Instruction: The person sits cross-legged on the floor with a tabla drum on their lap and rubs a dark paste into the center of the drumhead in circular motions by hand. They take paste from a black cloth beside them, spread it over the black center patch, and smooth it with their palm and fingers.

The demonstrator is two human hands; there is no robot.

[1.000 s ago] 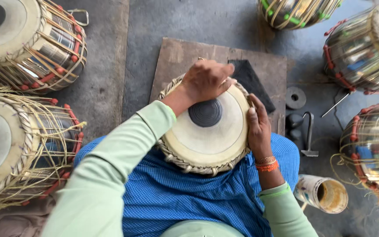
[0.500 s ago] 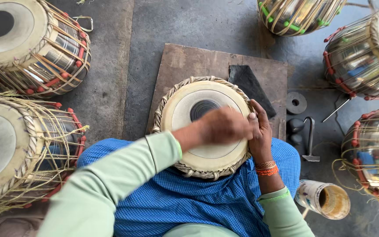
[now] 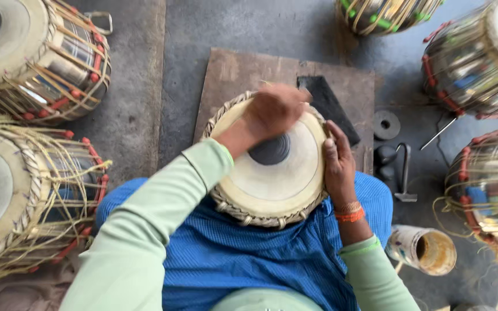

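Round cream-skinned hand drum with a black centre spot and braided rim [image 3: 272, 173] sat on the person's lap, over blue ribbed cloth [image 3: 243, 259], its far edge above a flat brown wooden board [image 3: 243, 72].

Left hand [image 3: 275, 110] was over the drum's far rim, fingers curled loosely, motion-blurred; cannot tell whether it gripped anything. Right hand [image 3: 336, 164] lay flat against the drum's right rim, fingers extended along the edge, steadying it, not clenched. Orange thread band [image 3: 350, 215] on that wrist. Both sleeves pale green.

Relative to the drum:
- black flat wedge-shaped block [image 3: 329, 106] just beyond the right rim, on the board, close to the right hand's fingertips.
- dark round disc with a hole [image 3: 386, 124] further right, on the floor.
- small metal hammer [image 3: 404, 173] right of the drum, past the right hand.
- white tin can with a rusty inside [image 3: 425, 249] lower right, lying on its side.
- two rope-laced drums [image 3: 36, 57] well apart to the left; more metal-bodied drums [image 3: 479, 57] well apart to the right.
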